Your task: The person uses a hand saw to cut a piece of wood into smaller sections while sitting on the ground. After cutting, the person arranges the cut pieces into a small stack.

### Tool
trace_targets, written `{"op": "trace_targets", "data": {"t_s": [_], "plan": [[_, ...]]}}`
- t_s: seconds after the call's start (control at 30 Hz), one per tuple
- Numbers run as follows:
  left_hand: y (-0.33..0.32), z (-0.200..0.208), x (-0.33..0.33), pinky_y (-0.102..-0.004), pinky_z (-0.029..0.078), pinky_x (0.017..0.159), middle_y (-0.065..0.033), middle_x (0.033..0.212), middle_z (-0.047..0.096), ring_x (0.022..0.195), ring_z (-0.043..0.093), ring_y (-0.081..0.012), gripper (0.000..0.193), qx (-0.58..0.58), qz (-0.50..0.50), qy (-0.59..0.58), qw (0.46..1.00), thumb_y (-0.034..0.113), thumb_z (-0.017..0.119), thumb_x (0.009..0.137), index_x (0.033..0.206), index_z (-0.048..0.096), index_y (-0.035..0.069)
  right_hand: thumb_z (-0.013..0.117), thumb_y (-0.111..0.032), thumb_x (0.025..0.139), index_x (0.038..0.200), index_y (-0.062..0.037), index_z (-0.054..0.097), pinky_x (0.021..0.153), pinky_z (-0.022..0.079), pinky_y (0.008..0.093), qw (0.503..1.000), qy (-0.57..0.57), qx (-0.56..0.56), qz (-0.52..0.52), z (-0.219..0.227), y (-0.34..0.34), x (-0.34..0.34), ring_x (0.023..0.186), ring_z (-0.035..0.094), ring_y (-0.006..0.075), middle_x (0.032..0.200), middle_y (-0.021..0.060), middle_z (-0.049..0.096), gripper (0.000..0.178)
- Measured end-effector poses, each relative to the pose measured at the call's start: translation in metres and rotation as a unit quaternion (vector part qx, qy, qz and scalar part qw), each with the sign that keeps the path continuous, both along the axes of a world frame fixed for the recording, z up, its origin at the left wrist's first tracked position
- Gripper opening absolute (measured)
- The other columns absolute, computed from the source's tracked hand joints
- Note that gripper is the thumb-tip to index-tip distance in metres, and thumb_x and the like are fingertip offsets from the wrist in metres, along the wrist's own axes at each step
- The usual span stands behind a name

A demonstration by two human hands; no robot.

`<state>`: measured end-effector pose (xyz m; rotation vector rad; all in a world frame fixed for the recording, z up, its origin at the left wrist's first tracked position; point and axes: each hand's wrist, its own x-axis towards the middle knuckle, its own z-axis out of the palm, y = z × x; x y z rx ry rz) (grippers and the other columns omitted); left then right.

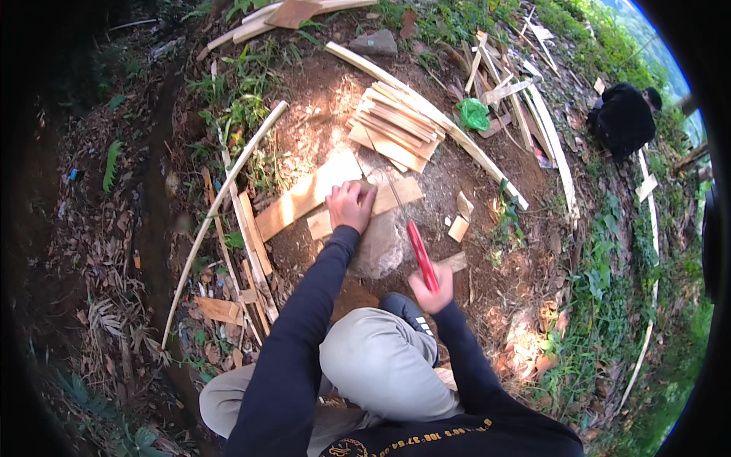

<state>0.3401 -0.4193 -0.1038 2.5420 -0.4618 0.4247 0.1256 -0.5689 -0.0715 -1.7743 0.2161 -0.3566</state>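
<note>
My left hand (351, 206) presses down on a short wooden board (397, 196), its fingers bent over the wood. That board lies on a pale grey stone (378, 250) set in the dirt. In my right hand (432, 288) is the red handle of a saw (421, 255), closed in my fist. The saw's thin dark blade, seen nearly edge-on, points away from me across the board, right of my left hand. A wider plank (301, 199) lies on the ground to the left, partly behind my left hand.
Beyond the stone lies a stack of thin boards (397, 122). Long wood strips (221, 206) flank the spot at left and right. A green plastic bag (474, 114) sits near a scrap pile (499, 87). Another person in dark clothing (623, 122) crouches at far right.
</note>
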Motion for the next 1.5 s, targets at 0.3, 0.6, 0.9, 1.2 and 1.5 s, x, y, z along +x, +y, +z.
{"op": "trace_targets", "data": {"t_s": [0.3,0.6,0.9,1.2,1.5], "plan": [[-0.006,0.002,0.000,-0.0445,0.039,0.084,-0.0068,0.087,0.062,0.092,0.054,-0.0292,0.036,0.015,-0.004,0.039,0.999,0.043,0.069,0.089,0.076,0.064,0.010,0.065,-0.007,0.077,0.067,-0.0027,0.056,0.048,0.040,0.0359,0.998,0.044,0.006,0.040,0.005,-0.012,-0.029,0.044,0.051,0.0180,0.051,0.0110,0.049,0.015],[-0.004,0.002,0.005,-0.0437,0.040,0.083,-0.0063,0.083,0.059,0.089,0.054,-0.0283,0.035,0.014,0.001,0.009,1.000,0.040,0.070,0.089,0.073,0.062,0.009,0.068,-0.009,0.075,0.063,-0.0027,0.053,0.047,0.041,0.0372,0.998,0.032,0.022,0.046,0.010,-0.013,-0.028,0.042,0.051,0.0255,0.051,0.0137,0.048,0.020],[-0.012,0.004,0.003,-0.0432,0.039,0.082,-0.0067,0.084,0.060,0.089,0.054,-0.0289,0.037,0.022,-0.009,0.012,1.000,0.043,0.070,0.089,0.074,0.062,0.010,0.067,-0.006,0.076,0.063,-0.0019,0.052,0.047,0.040,0.0365,0.997,0.052,0.040,0.040,0.002,-0.007,-0.054,0.042,0.050,0.0210,0.050,0.0119,0.050,0.020],[-0.006,0.007,0.007,-0.0435,0.040,0.079,-0.0075,0.077,0.057,0.083,0.054,-0.0291,0.038,0.003,-0.012,-0.015,1.000,0.038,0.072,0.088,0.070,0.058,0.008,0.076,-0.014,0.078,0.074,-0.0047,0.054,0.053,0.045,0.0391,0.996,0.014,-0.004,0.085,0.017,-0.003,0.012,0.052,0.055,0.0309,0.057,0.0106,0.050,0.024],[-0.011,0.013,0.007,-0.0428,0.039,0.081,-0.0058,0.080,0.059,0.086,0.053,-0.0279,0.036,0.018,-0.016,-0.008,1.000,0.040,0.072,0.087,0.073,0.062,0.009,0.075,-0.019,0.089,0.064,-0.0055,0.054,0.045,0.037,0.0371,1.000,0.022,-0.010,0.008,0.018,-0.001,0.006,0.041,0.047,0.0287,0.052,0.0138,0.047,0.035]]}}
